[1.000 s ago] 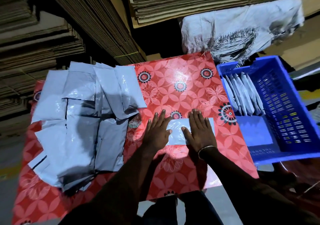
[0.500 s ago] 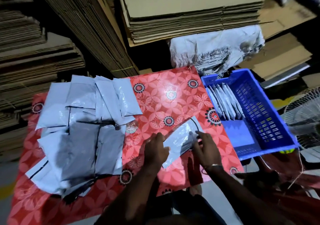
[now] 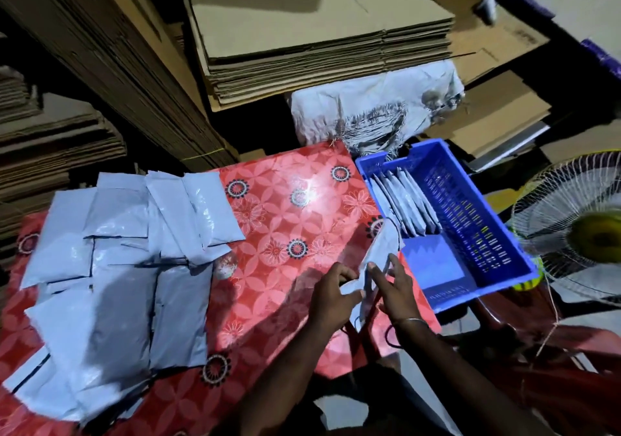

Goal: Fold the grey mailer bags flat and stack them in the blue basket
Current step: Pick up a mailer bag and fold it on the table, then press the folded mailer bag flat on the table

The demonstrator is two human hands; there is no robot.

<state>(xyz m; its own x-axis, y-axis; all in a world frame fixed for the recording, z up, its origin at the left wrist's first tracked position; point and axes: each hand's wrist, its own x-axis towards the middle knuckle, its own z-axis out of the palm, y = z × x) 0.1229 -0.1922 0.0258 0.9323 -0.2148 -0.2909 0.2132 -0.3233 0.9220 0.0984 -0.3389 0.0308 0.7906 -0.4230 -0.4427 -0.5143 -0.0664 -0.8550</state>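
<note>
Head view, read from the left with the blue basket [image 3: 477, 233] as the landmark: far to its left a loose pile of grey bags [image 3: 111, 267] waits unfolded on the red flowered table [image 3: 289, 233]; nearer the basket's front left corner the left hand [image 3: 331, 296] is clenched on the lower end of a folded bag [image 3: 381, 250]; the right hand [image 3: 395, 292], just beside it, grips the same bag with its fingers partly spread; the bag is lifted and tilted, its upper end pointing at the basket's near left rim; inside the basket a row of folded bags [image 3: 403, 200] stands on edge against the far left wall, with bare floor in front of them; right of the basket stands a fan [image 3: 578, 237], whether running I cannot tell. The risk I see is the slick plastic springing open once one hand lets go; the upper end could also catch the rim and slide off, or a careless drop could tip the standing row.
</note>
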